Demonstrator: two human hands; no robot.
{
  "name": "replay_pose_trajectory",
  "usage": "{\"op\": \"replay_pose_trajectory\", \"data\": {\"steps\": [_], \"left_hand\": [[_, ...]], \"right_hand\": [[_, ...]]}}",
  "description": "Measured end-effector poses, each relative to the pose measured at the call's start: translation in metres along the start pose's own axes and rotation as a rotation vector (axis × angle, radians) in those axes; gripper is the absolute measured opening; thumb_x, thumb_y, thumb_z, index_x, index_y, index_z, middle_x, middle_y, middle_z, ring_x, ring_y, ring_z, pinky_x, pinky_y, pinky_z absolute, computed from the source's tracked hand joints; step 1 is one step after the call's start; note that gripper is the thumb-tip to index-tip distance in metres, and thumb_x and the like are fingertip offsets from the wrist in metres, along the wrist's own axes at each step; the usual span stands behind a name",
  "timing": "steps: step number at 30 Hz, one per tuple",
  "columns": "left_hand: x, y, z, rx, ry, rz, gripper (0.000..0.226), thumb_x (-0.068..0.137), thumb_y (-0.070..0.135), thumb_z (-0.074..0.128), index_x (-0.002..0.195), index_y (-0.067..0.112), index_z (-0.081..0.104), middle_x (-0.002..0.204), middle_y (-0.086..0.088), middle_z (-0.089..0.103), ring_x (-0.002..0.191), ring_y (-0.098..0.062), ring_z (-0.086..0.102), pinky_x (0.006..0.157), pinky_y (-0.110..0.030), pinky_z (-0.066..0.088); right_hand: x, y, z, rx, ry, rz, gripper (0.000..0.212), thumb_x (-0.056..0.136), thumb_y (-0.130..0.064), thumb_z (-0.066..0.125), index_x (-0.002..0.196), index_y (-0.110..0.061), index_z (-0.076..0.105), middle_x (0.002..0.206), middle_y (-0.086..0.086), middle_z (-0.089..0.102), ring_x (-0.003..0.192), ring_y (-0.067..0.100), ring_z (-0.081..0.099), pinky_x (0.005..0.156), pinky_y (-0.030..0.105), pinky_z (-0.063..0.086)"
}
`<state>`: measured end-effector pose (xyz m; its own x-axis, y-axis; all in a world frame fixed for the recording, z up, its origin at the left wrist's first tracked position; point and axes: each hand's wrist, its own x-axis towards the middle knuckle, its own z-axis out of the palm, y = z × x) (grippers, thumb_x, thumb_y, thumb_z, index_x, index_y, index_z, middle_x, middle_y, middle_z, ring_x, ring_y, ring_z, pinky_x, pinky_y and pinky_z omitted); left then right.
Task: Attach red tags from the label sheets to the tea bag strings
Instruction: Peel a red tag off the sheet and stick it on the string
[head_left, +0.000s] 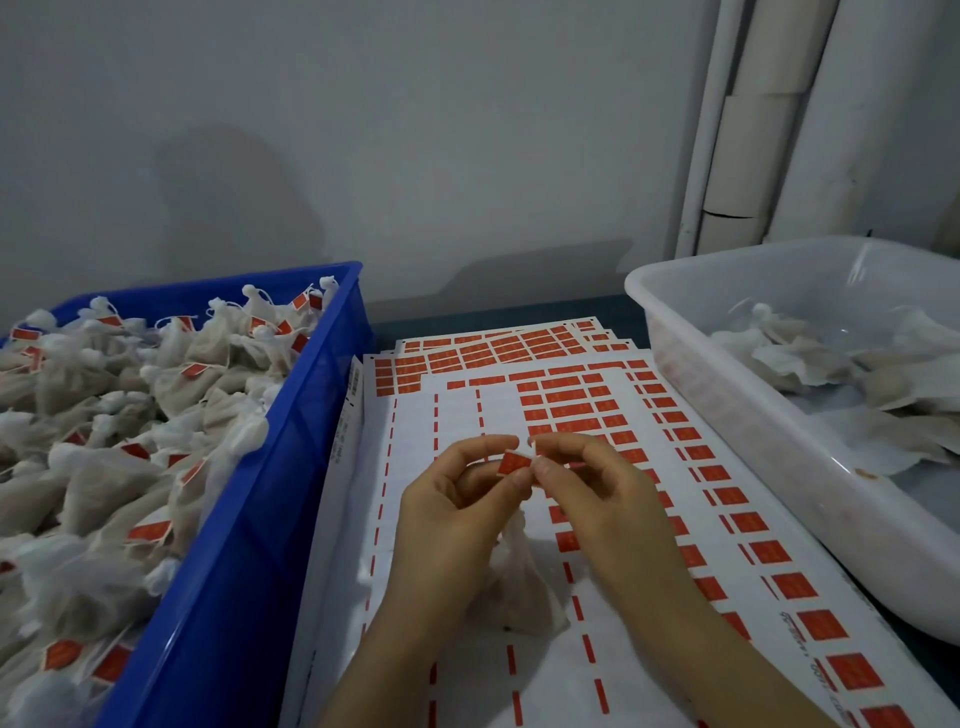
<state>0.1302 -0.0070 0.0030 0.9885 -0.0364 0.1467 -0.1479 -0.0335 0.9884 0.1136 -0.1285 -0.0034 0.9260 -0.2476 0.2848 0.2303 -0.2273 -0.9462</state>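
A small red tag (513, 462) is held above the label sheet (457, 415), pinched between the fingertips of my left hand (457, 514) and my right hand (587, 499). Below the hands a white tea bag (519, 582) hangs down and rests on the sheet, partly hidden by my wrists. Its string is too thin to make out. The top sheet has several red tags left on its right half and bare peeled columns on its left.
A blue crate (291, 467) at the left is heaped with tea bags that carry red tags. A white translucent tub (727, 395) at the right holds several untagged tea bags. More label sheets (493, 348) lie stacked behind, against the grey wall.
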Motion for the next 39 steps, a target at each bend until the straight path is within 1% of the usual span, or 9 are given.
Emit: {"op": "replay_pose_trajectory", "data": {"steps": [7, 12, 17, 22, 24, 26, 32, 36, 39], "left_hand": [[-0.001, -0.002, 0.003, 0.129, 0.006, 0.097, 0.023, 0.069, 0.031, 0.070, 0.091, 0.034, 0.064, 0.086, 0.022, 0.071, 0.082, -0.002, 0.069, 0.065, -0.010, 0.051], [-0.003, -0.002, 0.003, 0.153, 0.040, 0.122, 0.026, 0.071, 0.030, 0.071, 0.095, 0.032, 0.062, 0.085, 0.025, 0.070, 0.080, 0.001, 0.069, 0.060, -0.006, 0.048], [-0.002, -0.004, 0.005, 0.210, 0.135, 0.161, 0.026, 0.072, 0.028, 0.073, 0.091, 0.032, 0.055, 0.088, 0.026, 0.064, 0.074, 0.004, 0.067, 0.054, -0.006, 0.047], [-0.007, -0.001, 0.006, 0.278, 0.098, 0.237, 0.015, 0.067, 0.038, 0.061, 0.082, 0.034, 0.057, 0.083, 0.033, 0.064, 0.071, 0.005, 0.066, 0.058, -0.001, 0.044], [-0.008, 0.000, 0.006, 0.301, 0.080, 0.269, 0.015, 0.069, 0.039, 0.060, 0.084, 0.041, 0.059, 0.086, 0.036, 0.063, 0.076, 0.006, 0.065, 0.060, 0.000, 0.044], [-0.008, 0.000, 0.005, 0.305, 0.075, 0.286, 0.021, 0.069, 0.039, 0.060, 0.089, 0.046, 0.060, 0.086, 0.040, 0.062, 0.081, 0.007, 0.064, 0.063, 0.000, 0.044], [-0.009, -0.001, 0.004, 0.266, 0.062, 0.250, 0.022, 0.070, 0.035, 0.060, 0.089, 0.047, 0.061, 0.080, 0.039, 0.064, 0.085, 0.007, 0.064, 0.067, -0.002, 0.046], [-0.007, -0.002, 0.002, 0.200, 0.024, 0.139, 0.025, 0.078, 0.018, 0.067, 0.084, 0.043, 0.064, 0.074, 0.035, 0.066, 0.081, 0.008, 0.065, 0.062, -0.003, 0.047], [-0.005, -0.002, 0.002, 0.144, 0.047, 0.077, 0.022, 0.079, 0.016, 0.068, 0.083, 0.038, 0.067, 0.075, 0.029, 0.068, 0.077, 0.006, 0.065, 0.059, -0.004, 0.047]], "right_hand": [[0.002, 0.001, -0.003, -0.096, 0.033, -0.016, 0.008, 0.082, -0.036, 0.062, 0.084, -0.040, 0.055, 0.092, -0.023, 0.060, 0.087, 0.003, 0.060, 0.072, 0.006, 0.041], [0.001, 0.001, -0.001, -0.130, 0.053, -0.001, 0.008, 0.081, -0.039, 0.061, 0.079, -0.042, 0.054, 0.082, -0.032, 0.057, 0.078, -0.004, 0.060, 0.059, 0.001, 0.041], [0.002, 0.001, -0.002, -0.026, 0.048, 0.060, 0.007, 0.080, -0.037, 0.061, 0.075, -0.039, 0.056, 0.065, -0.046, 0.054, 0.075, -0.026, 0.051, 0.050, -0.005, 0.034], [0.002, -0.001, -0.002, 0.020, 0.071, 0.070, 0.007, 0.079, -0.036, 0.062, 0.074, -0.038, 0.057, 0.066, -0.046, 0.054, 0.076, -0.025, 0.051, 0.048, -0.004, 0.035], [0.001, -0.004, -0.003, 0.024, 0.063, 0.060, 0.004, 0.076, -0.041, 0.059, 0.076, -0.038, 0.057, 0.070, -0.046, 0.055, 0.078, -0.025, 0.052, 0.050, -0.004, 0.036], [0.000, -0.006, -0.003, 0.021, 0.053, 0.034, 0.013, 0.070, -0.047, 0.055, 0.078, -0.038, 0.058, 0.073, -0.045, 0.056, 0.080, -0.020, 0.054, 0.053, -0.003, 0.038], [-0.002, -0.007, -0.003, -0.049, 0.058, -0.023, 0.016, 0.067, -0.051, 0.053, 0.079, -0.041, 0.057, 0.073, -0.034, 0.060, 0.083, -0.010, 0.059, 0.059, -0.001, 0.042], [-0.004, -0.007, -0.003, -0.124, 0.048, -0.074, 0.015, 0.067, -0.051, 0.052, 0.079, -0.044, 0.056, 0.082, -0.033, 0.058, 0.080, -0.007, 0.059, 0.062, 0.000, 0.043], [-0.005, -0.009, 0.000, -0.174, 0.046, -0.124, 0.016, 0.067, -0.051, 0.052, 0.084, -0.050, 0.051, 0.090, -0.035, 0.053, 0.081, -0.008, 0.057, 0.065, -0.002, 0.041]]}}
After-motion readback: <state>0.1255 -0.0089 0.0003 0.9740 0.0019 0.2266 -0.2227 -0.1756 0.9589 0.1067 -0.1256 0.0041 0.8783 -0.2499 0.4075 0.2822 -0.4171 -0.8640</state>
